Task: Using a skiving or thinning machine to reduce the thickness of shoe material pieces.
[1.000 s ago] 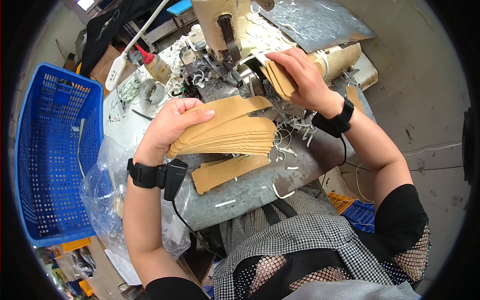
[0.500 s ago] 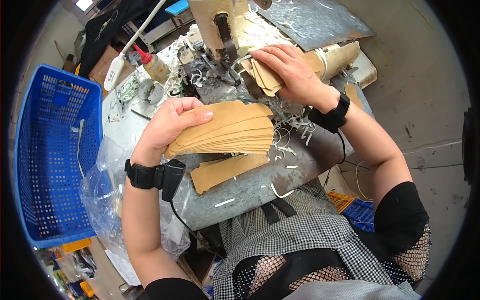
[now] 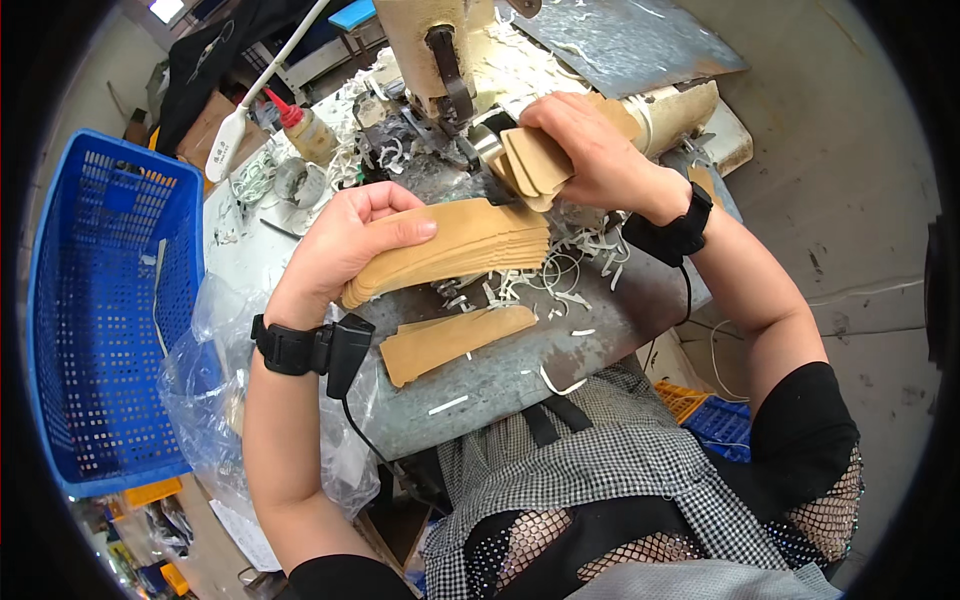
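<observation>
My left hand [image 3: 365, 232] is closed on a fanned stack of long tan strips [image 3: 455, 240], thumb on top. Under the stack's lower edge, more tan strips [image 3: 455, 345] lie on the metal tabletop. My right hand [image 3: 590, 145] grips a smaller bunch of tan pieces [image 3: 537, 163] with rounded ends. Their ends are close to a shiny round part of the machine [image 3: 425, 60]. The two bunches nearly meet in front of it. My palms hide part of each bunch.
White scrap trimmings [image 3: 575, 270] litter the work surface. At the left stands a blue plastic crate [image 3: 110, 400], with a clear plastic bag [image 3: 215, 370] beside it. A red-capped bottle [image 3: 305, 130], a roll of tape [image 3: 298, 183] and a white lamp arm [image 3: 228, 145] are behind my left hand.
The right-hand bunch has tilted, its ends turning downward, and the hand has shifted slightly right. My left hand's stack has risen a little and is less widely fanned.
</observation>
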`<action>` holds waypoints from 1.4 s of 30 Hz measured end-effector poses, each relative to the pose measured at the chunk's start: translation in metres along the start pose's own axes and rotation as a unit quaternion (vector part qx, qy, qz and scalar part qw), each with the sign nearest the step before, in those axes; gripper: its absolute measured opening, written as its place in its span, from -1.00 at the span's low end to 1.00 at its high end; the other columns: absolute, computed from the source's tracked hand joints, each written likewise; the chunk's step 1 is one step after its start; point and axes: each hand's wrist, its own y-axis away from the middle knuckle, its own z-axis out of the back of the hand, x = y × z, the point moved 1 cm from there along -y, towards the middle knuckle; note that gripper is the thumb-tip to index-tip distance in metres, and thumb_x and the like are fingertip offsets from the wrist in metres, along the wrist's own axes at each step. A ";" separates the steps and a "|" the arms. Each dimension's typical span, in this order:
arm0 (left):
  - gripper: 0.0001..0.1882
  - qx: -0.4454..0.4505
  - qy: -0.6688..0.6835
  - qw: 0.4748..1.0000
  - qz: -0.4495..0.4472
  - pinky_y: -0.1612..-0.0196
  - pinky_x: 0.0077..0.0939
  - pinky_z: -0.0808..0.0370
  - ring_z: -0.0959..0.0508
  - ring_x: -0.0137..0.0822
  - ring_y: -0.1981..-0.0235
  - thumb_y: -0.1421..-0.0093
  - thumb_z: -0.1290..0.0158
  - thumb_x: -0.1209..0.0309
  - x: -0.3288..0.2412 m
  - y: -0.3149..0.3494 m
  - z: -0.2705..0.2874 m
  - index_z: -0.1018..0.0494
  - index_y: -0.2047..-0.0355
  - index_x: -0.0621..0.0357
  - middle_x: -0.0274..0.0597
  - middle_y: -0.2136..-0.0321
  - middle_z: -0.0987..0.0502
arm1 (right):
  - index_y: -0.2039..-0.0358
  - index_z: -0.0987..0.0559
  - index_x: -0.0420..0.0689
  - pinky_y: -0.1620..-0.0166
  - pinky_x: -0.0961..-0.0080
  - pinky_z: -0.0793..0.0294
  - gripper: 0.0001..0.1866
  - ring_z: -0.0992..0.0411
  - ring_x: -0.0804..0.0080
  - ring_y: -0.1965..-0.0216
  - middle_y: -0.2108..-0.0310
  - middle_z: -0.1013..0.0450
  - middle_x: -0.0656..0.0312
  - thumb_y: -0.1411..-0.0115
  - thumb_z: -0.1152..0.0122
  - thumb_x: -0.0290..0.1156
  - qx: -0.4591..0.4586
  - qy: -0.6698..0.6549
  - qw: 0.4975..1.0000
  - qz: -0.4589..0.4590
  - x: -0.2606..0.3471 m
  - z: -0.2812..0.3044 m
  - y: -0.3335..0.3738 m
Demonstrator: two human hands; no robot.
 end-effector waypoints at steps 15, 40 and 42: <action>-0.75 0.000 0.001 1.000 0.031 0.46 -0.72 -0.43 -0.50 -0.60 0.56 -0.10 -0.27 0.30 -0.001 -0.007 -0.004 -0.54 0.40 0.25 -0.34 0.53 -0.57 | 0.09 -0.37 -0.15 -0.03 0.28 -0.31 -0.38 -0.32 0.09 0.03 0.15 -0.37 0.11 0.20 -0.44 -0.43 0.050 -0.021 0.998 -0.008 0.000 0.003 -0.009; -0.78 -0.021 -0.043 0.996 0.072 0.51 -0.71 -0.42 -0.48 -0.62 0.60 -0.15 -0.23 0.30 0.008 -0.008 0.018 -0.53 0.46 0.20 -0.37 0.58 -0.54 | 0.09 -0.37 -0.15 -0.03 0.27 -0.29 -0.33 -0.32 0.11 0.04 0.18 -0.37 0.13 0.26 -0.48 -0.39 0.045 -0.015 0.999 0.001 0.004 0.010 -0.013; -0.75 -0.027 -0.040 0.997 0.065 0.50 -0.70 -0.43 -0.48 -0.60 0.60 -0.12 -0.26 0.28 0.005 -0.012 0.013 -0.54 0.46 0.23 -0.34 0.57 -0.55 | 0.09 -0.38 -0.15 -0.02 0.28 -0.29 -0.34 -0.32 0.11 0.04 0.18 -0.37 0.13 0.26 -0.48 -0.40 0.047 -0.021 0.999 -0.001 0.005 0.009 -0.013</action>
